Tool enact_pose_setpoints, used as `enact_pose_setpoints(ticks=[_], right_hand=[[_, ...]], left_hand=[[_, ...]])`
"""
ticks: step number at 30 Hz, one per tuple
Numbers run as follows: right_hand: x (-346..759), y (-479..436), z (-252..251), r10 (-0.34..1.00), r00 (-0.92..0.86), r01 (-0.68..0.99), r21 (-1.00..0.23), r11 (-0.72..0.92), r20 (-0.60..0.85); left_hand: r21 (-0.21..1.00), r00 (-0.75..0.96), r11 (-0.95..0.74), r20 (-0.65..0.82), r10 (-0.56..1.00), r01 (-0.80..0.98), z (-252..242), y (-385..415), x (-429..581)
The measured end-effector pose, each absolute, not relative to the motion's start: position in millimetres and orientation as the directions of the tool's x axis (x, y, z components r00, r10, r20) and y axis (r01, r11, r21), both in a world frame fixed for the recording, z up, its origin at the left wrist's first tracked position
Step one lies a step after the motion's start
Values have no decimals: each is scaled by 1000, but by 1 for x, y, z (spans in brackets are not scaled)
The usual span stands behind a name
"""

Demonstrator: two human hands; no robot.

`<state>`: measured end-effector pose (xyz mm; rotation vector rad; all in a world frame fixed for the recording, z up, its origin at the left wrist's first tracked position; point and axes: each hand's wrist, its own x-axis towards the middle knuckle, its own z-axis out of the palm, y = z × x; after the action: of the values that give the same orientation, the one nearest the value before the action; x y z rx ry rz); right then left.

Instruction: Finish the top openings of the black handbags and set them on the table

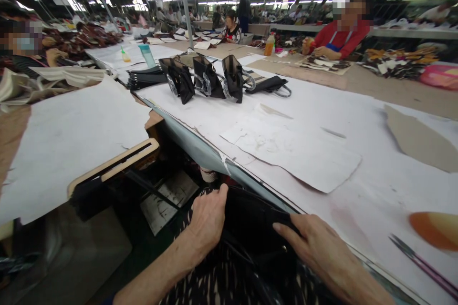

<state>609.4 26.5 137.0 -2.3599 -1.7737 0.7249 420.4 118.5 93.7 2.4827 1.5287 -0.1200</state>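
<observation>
A black handbag [254, 228] rests on my lap, just below the table's near edge. My left hand [207, 221] grips its left side, thumb up along the rim and fingers curled behind it. My right hand [315, 248] lies on the bag's right side, with the index finger stretched along the top edge and the other fingers bent over the leather. Both forearms reach in from the bottom of the view.
A long white-papered table [358, 186] runs to my right, with loose paper sheets, three upright black bags [207, 78], a stack of black pieces [145, 77], scissors [422, 262] and an orange object [434, 228]. Other people sit at tables further back. A wooden board [110, 164] stands at left.
</observation>
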Motion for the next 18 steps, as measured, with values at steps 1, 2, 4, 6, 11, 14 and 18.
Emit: enact_pose_setpoints(ticks=[1, 2, 4, 6, 11, 14, 18], right_hand=[[611, 25, 136, 926, 208, 876, -362, -319, -314], [613, 24, 135, 924, 211, 872, -365, -325, -318], [617, 22, 132, 920, 228, 864, -369, -343, -319], [622, 21, 129, 907, 254, 847, -375, -377, -337], [627, 21, 127, 894, 236, 806, -437, -399, -380], [627, 21, 130, 892, 209, 781, -480, -399, -401], [632, 19, 133, 901, 259, 765, -496, -411, -347]], left_hand=[[129, 469, -453, -153, 870, 882, 92, 118, 421], [123, 483, -470, -122, 867, 874, 92, 117, 421], [160, 501, -485, -79, 862, 859, 93, 117, 421], [275, 530, -499, -50, 846, 822, 95, 120, 420], [665, 614, -479, 40, 788, 573, 94, 132, 418], [788, 641, -408, 22, 767, 461, 93, 139, 420], [732, 645, -426, -24, 763, 532, 96, 149, 419]])
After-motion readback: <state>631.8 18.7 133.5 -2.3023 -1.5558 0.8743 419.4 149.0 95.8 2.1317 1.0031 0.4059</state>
